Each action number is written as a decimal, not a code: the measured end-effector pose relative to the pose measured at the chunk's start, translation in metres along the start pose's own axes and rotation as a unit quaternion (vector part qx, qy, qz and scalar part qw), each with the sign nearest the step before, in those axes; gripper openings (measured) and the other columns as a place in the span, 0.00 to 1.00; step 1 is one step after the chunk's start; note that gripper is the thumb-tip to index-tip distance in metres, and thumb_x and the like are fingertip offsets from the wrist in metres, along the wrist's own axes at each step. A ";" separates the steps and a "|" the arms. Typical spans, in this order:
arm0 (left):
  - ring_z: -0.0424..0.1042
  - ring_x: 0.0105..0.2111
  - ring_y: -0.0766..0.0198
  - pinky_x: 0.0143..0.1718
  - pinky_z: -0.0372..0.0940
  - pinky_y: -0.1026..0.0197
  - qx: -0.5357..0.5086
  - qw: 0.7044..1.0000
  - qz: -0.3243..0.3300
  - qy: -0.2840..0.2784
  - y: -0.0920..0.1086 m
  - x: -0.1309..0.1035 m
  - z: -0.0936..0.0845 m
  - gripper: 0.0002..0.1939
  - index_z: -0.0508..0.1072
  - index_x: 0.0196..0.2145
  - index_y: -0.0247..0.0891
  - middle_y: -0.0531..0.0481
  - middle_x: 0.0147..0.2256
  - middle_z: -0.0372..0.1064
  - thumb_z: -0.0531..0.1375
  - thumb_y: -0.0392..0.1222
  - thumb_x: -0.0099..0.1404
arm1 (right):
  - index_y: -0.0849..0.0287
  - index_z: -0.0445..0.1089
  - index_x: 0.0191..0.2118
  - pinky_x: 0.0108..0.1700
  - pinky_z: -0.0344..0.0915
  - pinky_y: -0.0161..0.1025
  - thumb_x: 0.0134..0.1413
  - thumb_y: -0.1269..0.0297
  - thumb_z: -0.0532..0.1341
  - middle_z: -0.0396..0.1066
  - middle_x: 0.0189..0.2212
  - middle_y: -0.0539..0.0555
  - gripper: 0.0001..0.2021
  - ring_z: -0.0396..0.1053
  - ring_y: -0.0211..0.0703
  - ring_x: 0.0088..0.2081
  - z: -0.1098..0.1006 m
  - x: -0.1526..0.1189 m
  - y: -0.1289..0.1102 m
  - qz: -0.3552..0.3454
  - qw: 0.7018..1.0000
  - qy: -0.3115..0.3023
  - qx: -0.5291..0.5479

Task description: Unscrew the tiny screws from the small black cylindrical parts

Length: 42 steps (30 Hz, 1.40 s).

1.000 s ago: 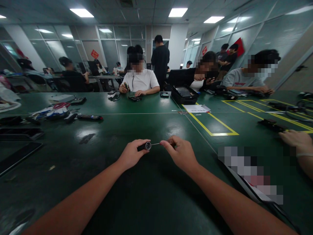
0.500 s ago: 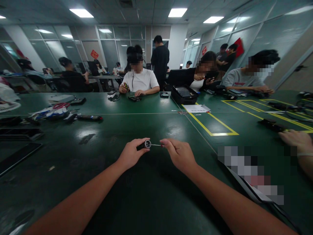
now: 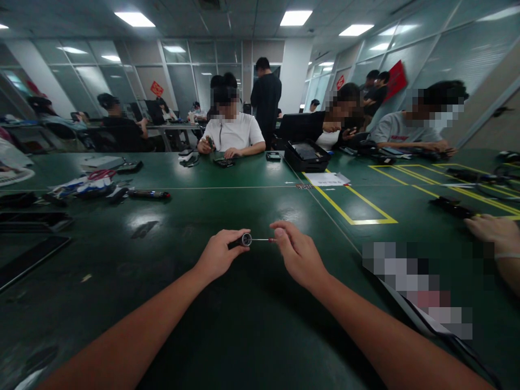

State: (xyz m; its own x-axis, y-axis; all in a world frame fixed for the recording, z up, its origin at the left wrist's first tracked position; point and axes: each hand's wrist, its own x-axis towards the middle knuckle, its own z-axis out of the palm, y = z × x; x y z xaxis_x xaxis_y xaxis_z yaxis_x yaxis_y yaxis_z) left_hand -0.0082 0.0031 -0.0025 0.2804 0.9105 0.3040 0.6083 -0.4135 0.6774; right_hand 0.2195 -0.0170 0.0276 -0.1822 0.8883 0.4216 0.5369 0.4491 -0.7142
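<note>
My left hand [image 3: 217,253] is closed around a short black cylinder [image 3: 246,239] with a silver ring at its open end, which faces me; it looks like a flashlight part. A thin screwdriver [image 3: 262,239] lies level, its metal shaft reaching the cylinder's right side. Its red end goes into my right hand [image 3: 299,252], which is curled about the handle with the index finger lifted from the thumb. The rest of the handle is hidden by the palm. Whether the tip sits in a screw cannot be made out. Both hands are held above the green table [image 3: 252,314].
A black flashlight-like tube [image 3: 149,194] lies at the left beside a heap of cables and gloves [image 3: 93,186]. A black box [image 3: 306,157] stands at the far side. Another person's hand [image 3: 493,234] is at the right, near a blurred-out sheet [image 3: 414,292]. Co-workers sit opposite.
My right index finger has lifted and opened away from the thumb, showing more of the screwdriver's red end. My left hand and the cylinder have hardly moved.
</note>
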 end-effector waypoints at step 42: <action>0.71 0.50 0.53 0.61 0.56 0.41 0.069 0.997 0.014 -0.017 0.010 -0.001 -0.002 0.21 0.72 0.58 0.47 0.49 0.50 0.75 0.64 0.41 0.67 | 0.56 0.70 0.38 0.40 0.65 0.42 0.59 0.54 0.61 0.71 0.31 0.51 0.11 0.69 0.42 0.33 0.018 0.009 0.021 0.121 0.935 0.087 0.322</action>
State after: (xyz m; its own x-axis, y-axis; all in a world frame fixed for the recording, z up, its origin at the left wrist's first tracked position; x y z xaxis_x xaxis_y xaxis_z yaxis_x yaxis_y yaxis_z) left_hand -0.0040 -0.0021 0.0047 0.3225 0.8990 0.2964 0.6952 -0.4374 0.5704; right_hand 0.2140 0.0020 0.0065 0.0464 0.9673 0.2492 -0.0718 0.2520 -0.9650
